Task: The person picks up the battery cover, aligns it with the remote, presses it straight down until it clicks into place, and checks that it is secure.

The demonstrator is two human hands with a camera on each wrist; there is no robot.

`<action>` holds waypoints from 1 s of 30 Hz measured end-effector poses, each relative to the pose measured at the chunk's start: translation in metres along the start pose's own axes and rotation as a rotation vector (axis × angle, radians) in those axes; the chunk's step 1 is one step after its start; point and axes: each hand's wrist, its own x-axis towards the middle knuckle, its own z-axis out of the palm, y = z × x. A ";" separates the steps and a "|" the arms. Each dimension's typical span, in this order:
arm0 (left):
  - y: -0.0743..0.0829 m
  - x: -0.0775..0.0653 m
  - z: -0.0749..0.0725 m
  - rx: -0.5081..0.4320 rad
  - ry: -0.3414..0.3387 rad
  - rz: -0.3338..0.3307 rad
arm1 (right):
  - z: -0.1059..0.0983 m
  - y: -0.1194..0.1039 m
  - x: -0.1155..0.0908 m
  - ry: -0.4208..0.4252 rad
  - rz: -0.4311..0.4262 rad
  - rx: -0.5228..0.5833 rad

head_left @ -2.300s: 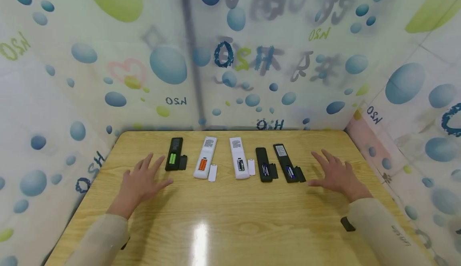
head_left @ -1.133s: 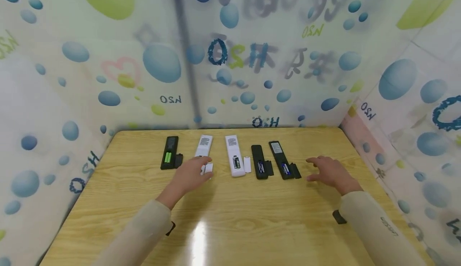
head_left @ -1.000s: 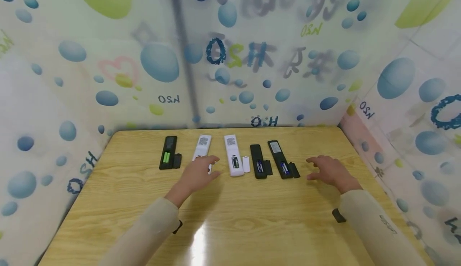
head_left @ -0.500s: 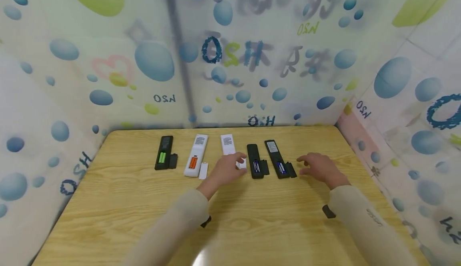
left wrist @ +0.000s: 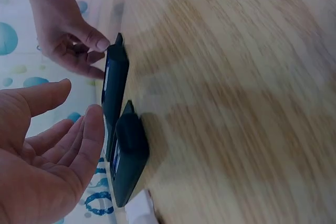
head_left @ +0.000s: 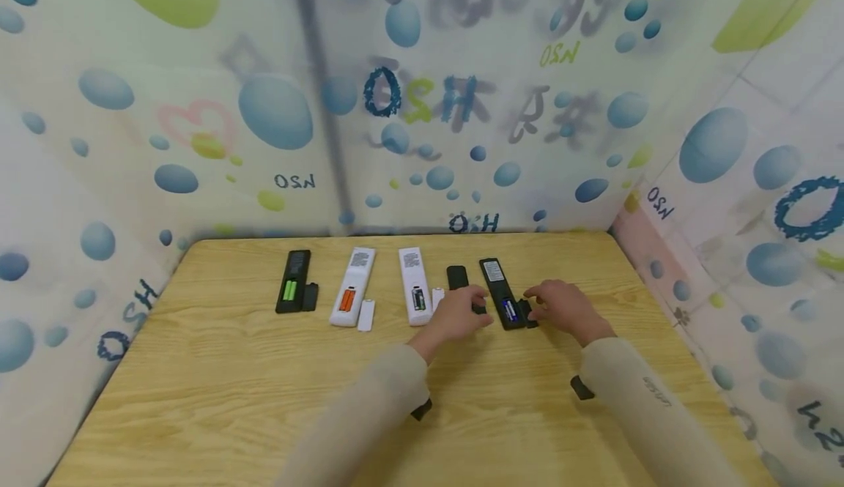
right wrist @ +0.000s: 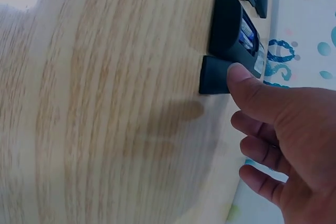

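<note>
In the head view, several remote controls lie face down in a row, with batteries in their bays and covers beside them. My left hand [head_left: 453,316] is over the lower part of a short black remote [head_left: 456,276], hiding its bay. In the left wrist view that hand's thumb and fingers are apart, with nothing between them. My right hand [head_left: 565,307] is at the loose black battery cover [head_left: 524,311] of the rightmost black remote [head_left: 493,274]. In the right wrist view its thumb overlaps the cover [right wrist: 214,75], which lies flat; contact is unclear.
Farther left lie a white remote [head_left: 412,271], another white remote [head_left: 356,271] with orange batteries, and a black remote [head_left: 294,267] with green batteries. White covers lie beside the white ones. A patterned wall [head_left: 422,209] borders the wooden table [head_left: 264,399].
My left hand has travelled rightward along the row, passing over the white remotes to the short black one. The right hand has shifted left to the rightmost remote's cover. The remotes stay in place.
</note>
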 end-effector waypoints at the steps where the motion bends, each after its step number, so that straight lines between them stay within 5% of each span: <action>1: 0.002 0.002 0.003 -0.004 0.001 -0.010 | 0.002 0.000 0.001 0.000 0.000 -0.005; 20: 0.015 0.027 0.043 0.071 0.057 -0.167 | 0.012 0.000 0.009 -0.045 0.015 0.059; 30: 0.025 0.038 0.063 0.258 0.132 -0.264 | 0.004 0.007 -0.003 -0.034 0.076 0.160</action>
